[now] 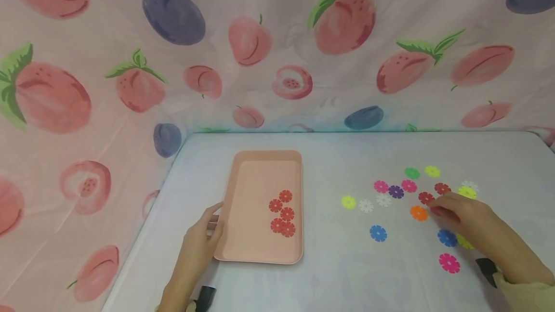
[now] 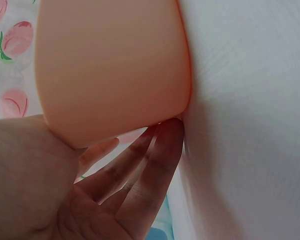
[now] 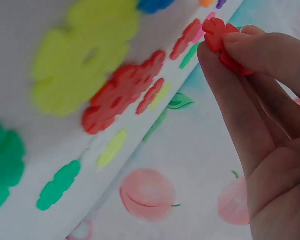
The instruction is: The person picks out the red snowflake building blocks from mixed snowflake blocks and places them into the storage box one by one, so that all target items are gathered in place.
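At the peach tray's left edge (image 1: 225, 215) is my left hand (image 1: 200, 237). Its thumb lies over the rim and its fingertips touch the outer wall low down, near the tabletop in the left wrist view. My right hand (image 1: 466, 218) pinches a red notched plastic disc (image 3: 221, 37) between thumb and fingertips, over the scattered pieces at right. Beside that hand lie two more red discs, one (image 1: 426, 198) just ahead of the fingertips and another (image 1: 442, 188) farther back. Several red discs (image 1: 287, 214) are grouped on the tray's right side.
Loose discs spread over the white table: orange (image 1: 418, 213), blue (image 1: 378, 233), pink (image 1: 449, 263), purple (image 1: 396, 191), green (image 1: 412, 173), yellow (image 1: 349, 201) and white (image 1: 366, 205). A fruit-print curtain (image 1: 338, 85) hangs behind the table and along its left.
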`<state>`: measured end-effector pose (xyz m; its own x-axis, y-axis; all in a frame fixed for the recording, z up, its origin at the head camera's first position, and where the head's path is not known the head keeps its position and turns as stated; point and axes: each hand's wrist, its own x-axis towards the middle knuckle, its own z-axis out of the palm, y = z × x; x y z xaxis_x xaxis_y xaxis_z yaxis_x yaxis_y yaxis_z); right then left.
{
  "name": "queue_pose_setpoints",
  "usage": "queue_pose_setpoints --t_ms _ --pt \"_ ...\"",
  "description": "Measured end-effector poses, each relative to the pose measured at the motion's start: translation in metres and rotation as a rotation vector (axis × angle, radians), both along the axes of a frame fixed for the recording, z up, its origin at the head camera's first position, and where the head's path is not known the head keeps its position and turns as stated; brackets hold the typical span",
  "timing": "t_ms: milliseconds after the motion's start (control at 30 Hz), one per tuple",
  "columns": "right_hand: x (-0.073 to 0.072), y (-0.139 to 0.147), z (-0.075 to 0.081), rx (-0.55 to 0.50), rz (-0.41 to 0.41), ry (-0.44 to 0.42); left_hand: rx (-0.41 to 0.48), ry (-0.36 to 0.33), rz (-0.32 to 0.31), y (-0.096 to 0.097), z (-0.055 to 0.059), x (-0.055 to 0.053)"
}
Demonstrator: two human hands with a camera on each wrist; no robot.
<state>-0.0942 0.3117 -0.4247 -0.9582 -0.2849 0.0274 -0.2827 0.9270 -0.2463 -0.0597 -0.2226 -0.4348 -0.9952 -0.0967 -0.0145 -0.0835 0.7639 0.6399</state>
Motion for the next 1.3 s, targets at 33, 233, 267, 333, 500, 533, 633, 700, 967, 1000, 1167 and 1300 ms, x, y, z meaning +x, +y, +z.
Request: queue_pose_setpoints --t_ms 33,233,267,333,500,533,633,700,967,1000,1167,1300 --pt "0.0 -0.001 0.001 -0.003 -0.001 -0.006 0.0 0.0 0.0 0.0 0.0 0.0" --pt "-0.003 -0.009 0.006 -0.031 0.06 0.073 0.001 -0.004 0.002 0.0 0.0 0.0" --pt "-0.003 -0.01 0.007 -0.033 0.08 0.114 0.001 -0.005 0.001 0.0 0.0 0.0" --pt "-0.005 -0.013 0.007 -0.044 0.125 0.189 0.003 0.0 -0.003 0.0 0.0 0.0" --pt "-0.009 -0.021 0.009 -0.059 0.172 0.221 0.007 0.018 -0.018 0.0 0.002 0.002" --pt "-0.009 -0.023 0.01 -0.063 0.167 0.201 0.008 0.018 -0.019 0.0 0.002 0.002" --pt "-0.011 -0.028 0.012 -0.072 0.165 0.168 0.009 0.014 -0.018 0.0 0.002 0.002" --pt "-0.012 -0.033 0.014 -0.074 0.163 0.143 0.008 0.012 -0.015 0.0 0.002 0.002" --pt "-0.014 -0.048 0.021 -0.102 0.181 0.109 0.008 0.004 -0.01 0.0 0.001 0.001" --pt "-0.014 -0.049 0.022 -0.106 0.19 0.118 0.009 0.005 -0.01 0.0 0.001 0.001" --pt "-0.016 -0.056 0.021 -0.126 0.237 0.187 0.008 0.002 -0.006 0.0 0.002 0.001" --pt "-0.018 -0.061 0.02 -0.148 0.293 0.302 0.004 0.012 -0.009 0.0 0.001 0.001"
